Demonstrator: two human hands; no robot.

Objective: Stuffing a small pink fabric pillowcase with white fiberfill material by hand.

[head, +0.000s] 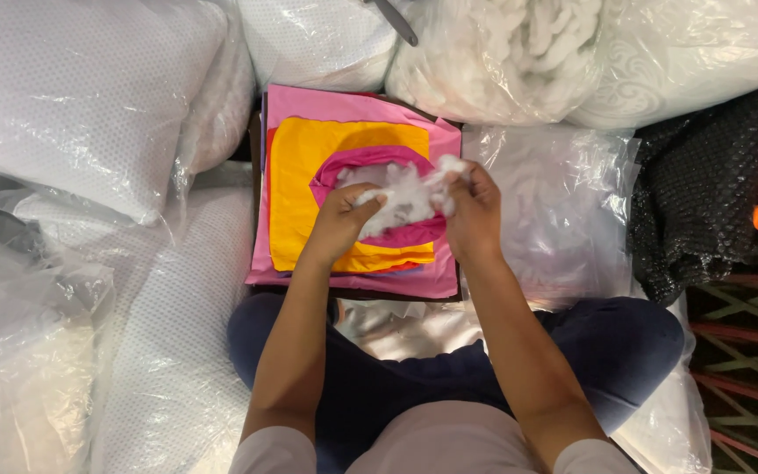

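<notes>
Pinching a white stuffing clump (pixel 401 197) between both hands, I'm seeing left hand (pixel 341 221) and right hand (pixel 473 211) clamped on opposite ends, its long axis running left-right over the magenta fabric opening (pixel 414 235) of the yellow-pink cover (pixel 296 175).

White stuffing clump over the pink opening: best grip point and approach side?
Pinch the white stuffing clump at its two loose side edges, from above, as the left hand and right hand do. It is soft and shapeless, and its lower part sits in the magenta opening of the yellow fabric cover.
</notes>
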